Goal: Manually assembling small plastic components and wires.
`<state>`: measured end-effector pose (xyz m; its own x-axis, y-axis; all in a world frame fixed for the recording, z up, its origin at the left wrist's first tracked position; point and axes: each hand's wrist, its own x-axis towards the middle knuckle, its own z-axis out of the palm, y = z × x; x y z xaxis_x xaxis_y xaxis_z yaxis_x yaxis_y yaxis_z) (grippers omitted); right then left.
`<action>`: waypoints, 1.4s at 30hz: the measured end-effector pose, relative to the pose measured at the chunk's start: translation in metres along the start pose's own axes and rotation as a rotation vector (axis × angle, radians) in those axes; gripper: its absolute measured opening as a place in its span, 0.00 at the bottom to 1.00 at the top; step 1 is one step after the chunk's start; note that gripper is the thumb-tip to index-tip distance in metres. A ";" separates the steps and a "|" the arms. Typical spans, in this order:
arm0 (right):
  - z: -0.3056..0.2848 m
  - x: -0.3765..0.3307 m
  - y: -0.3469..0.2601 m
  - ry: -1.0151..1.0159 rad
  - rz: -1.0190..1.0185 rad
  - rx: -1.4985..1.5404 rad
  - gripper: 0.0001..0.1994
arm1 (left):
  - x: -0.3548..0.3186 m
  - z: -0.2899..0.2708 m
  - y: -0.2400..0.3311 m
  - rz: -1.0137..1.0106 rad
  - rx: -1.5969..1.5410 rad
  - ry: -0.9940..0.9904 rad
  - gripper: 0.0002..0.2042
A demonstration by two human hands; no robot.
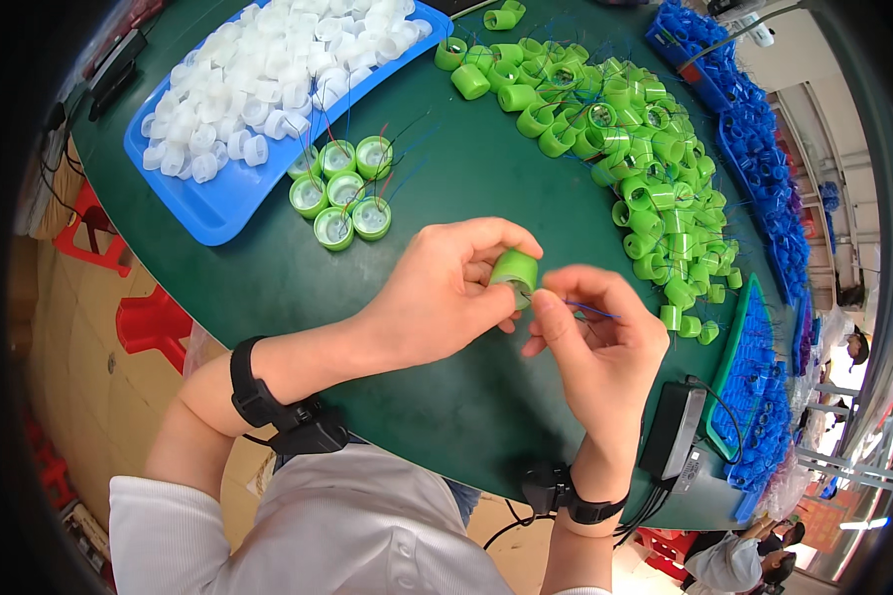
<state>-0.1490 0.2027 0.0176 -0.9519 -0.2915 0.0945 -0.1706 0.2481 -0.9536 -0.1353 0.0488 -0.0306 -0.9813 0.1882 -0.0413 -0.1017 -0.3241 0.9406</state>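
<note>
My left hand (445, 291) grips a small green plastic ring (515, 271) above the dark green table (268, 268). My right hand (597, 335) pinches at the ring's open end, with thin blue wire (593, 311) trailing from its fingers. Beyond my left hand stands a cluster of several finished green rings with white inserts (342, 191) and coloured wires. A big heap of loose green rings (615, 139) lies to the upper right.
A blue tray (208, 213) of white plastic inserts (258, 79) sits at upper left. Blue parts (764, 169) line the table's right edge, more in a green-rimmed tray (754, 397). A black box with cables (673, 428) lies near my right wrist. Red stools (149, 322) stand below left.
</note>
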 end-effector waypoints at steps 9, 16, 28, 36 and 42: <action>-0.001 -0.007 0.005 -0.073 -0.163 -0.144 0.04 | 0.000 -0.002 0.001 -0.046 0.029 0.021 0.14; 0.000 -0.005 0.003 0.028 -0.041 0.077 0.03 | 0.005 0.001 -0.006 0.045 -0.105 0.024 0.14; -0.003 -0.023 -0.010 -0.060 -0.282 -0.177 0.05 | -0.002 -0.002 0.004 -0.106 -0.002 -0.206 0.11; -0.004 -0.047 -0.003 -0.068 -0.413 -0.256 0.09 | -0.010 0.012 0.001 -0.028 0.064 -0.109 0.10; -0.003 -0.056 0.006 0.088 -0.229 -0.039 0.08 | -0.008 0.014 0.000 0.066 0.072 -0.167 0.09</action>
<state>-0.0972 0.2237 0.0078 -0.9054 -0.2630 0.3332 -0.3927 0.2211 -0.8927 -0.1249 0.0606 -0.0257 -0.9441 0.3217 0.0716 -0.0207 -0.2747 0.9613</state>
